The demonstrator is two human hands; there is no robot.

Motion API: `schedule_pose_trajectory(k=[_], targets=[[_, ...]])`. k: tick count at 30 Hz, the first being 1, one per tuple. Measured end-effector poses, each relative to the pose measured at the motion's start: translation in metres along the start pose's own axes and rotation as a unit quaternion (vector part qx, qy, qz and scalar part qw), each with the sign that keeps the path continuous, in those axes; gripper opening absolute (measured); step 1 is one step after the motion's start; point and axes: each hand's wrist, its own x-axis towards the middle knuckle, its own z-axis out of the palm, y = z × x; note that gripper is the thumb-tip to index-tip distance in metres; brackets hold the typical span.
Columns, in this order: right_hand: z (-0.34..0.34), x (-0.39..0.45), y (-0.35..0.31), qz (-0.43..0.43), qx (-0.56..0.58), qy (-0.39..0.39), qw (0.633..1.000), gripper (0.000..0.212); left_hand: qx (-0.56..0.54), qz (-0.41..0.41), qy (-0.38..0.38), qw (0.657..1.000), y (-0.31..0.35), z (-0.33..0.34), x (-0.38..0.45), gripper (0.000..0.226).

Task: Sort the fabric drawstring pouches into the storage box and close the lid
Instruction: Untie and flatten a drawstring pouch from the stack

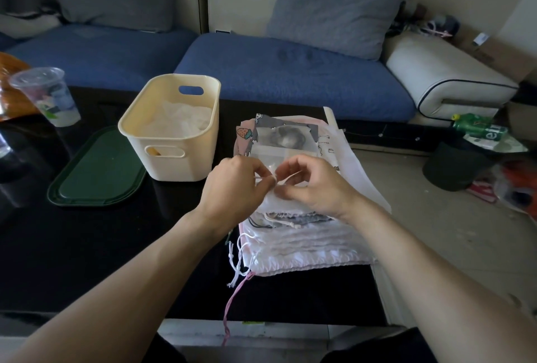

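Both forearms reaching in; left hand (pixel 236 185) and right hand (pixel 315 185) pinching a white drawstring (pixel 286 179) over the pouch stack (pixel 305 242). Next, probably: cinch, drop into box (pixel 171 130) left of fingers.

- Right hand (pixel 312 185) covers the top pouch's (pixel 283 153) near edge, so its opening can't be seen.
- Left hand (pixel 235 185) fingertips are curled under; the string grip is unclear.
- Storage box (pixel 171 156) walls hide most of the white fabric (pixel 181 121) inside.
- Lower pouches in the stack (pixel 308 246) show edges only.
- Clear cup's (pixel 48 98) print is too blurred to read.
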Motion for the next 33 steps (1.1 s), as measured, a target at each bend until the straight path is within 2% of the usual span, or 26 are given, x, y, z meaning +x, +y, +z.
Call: schedule_pose_trajectory(k=[3, 10, 15, 18, 23, 26, 30, 33], targets=[[0.004, 0.000, 0.003, -0.044, -0.064, 0.000, 0.997, 0.021, 0.000, -0.008, -0.058, 0.998, -0.001, 0.000, -0.001, 0.014], [-0.005, -0.002, -0.002, -0.058, -0.112, -0.008, 0.992, 0.019, -0.156, -0.075, -0.172, 0.970, -0.004, -0.011, 0.005, 0.009], [-0.002, -0.001, -0.003, -0.063, -0.133, -0.012, 0.989, 0.014, -0.257, -0.197, -0.272, 0.906, -0.003, -0.013, 0.005, 0.013], [0.002, 0.000, 0.000, -0.076, -0.157, -0.014, 0.985, 0.013, -0.306, -0.262, -0.288, 0.869, -0.002, -0.010, 0.006, 0.028], [0.004, 0.001, 0.000, -0.150, -0.162, 0.024, 0.975, 0.010, -0.407, -0.314, -0.290, 0.807, -0.003, -0.009, 0.009, 0.052], [0.000, -0.002, -0.005, -0.150, -0.156, 0.022, 0.976, 0.011, -0.462, -0.336, -0.270, 0.775, -0.005, -0.009, 0.011, 0.043], [0.000, -0.001, -0.004, -0.139, -0.176, 0.039, 0.974, 0.014, -0.475, -0.348, -0.264, 0.764, -0.007, -0.007, 0.011, 0.037], [0.003, 0.000, -0.007, -0.119, -0.180, 0.053, 0.975, 0.013, -0.473, -0.348, -0.251, 0.769, -0.007, -0.006, 0.010, 0.033]])
